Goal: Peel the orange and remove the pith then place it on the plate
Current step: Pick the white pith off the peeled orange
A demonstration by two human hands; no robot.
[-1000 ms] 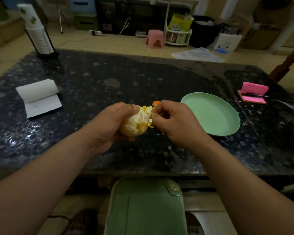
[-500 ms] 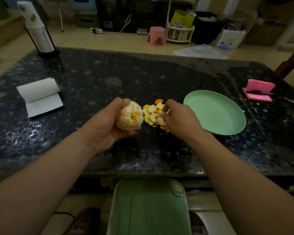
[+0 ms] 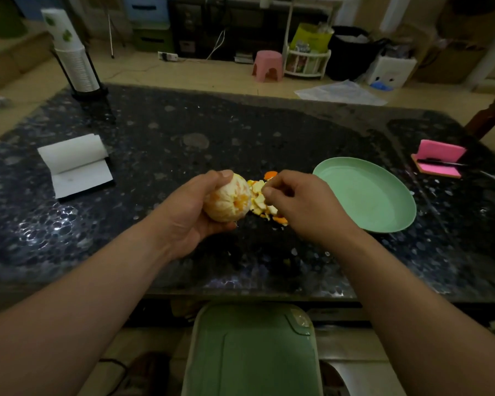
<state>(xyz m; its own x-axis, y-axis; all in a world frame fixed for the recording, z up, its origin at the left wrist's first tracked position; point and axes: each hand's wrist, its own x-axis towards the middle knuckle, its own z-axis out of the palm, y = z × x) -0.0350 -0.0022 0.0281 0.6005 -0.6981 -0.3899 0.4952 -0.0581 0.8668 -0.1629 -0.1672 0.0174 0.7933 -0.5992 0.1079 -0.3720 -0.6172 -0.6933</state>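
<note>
Two hands: both are above the near middle of the table, with bare forearms.
Left hand (image 3: 187, 215): its fingers and thumb wrap the orange and hold it up off the tabletop.
Orange (image 3: 226, 201): it is peeled, and pale pith covers most of it. Orange flesh shows at the end facing the camera. It sits in the left hand, well short of the plate.
Right hand (image 3: 306, 207): it is just right of the orange with its fingers curled. Thumb and forefinger tips meet above the peel pile. Whether a scrap of pith sits between them cannot be told.
Peel pile (image 3: 259, 195): yellow-white and orange scraps lie on the table between the orange and the plate, partly hidden by the right hand.
Plate (image 3: 383, 201): it is pale green, lies to the right of the peel and holds nothing.
Table (image 3: 183, 132): it has a dark, speckled, glossy top.
Notepad (image 3: 75, 167): it is white, with its top sheet curled back, at the left side of the table.
Pink pad (image 3: 440, 151): it lies at the far right edge with a dark pen across it.
Cup stack (image 3: 75, 61): white cups stand in a black holder at the far left corner.
Green lid (image 3: 252, 355): it lies below the near table edge, between the forearms.
</note>
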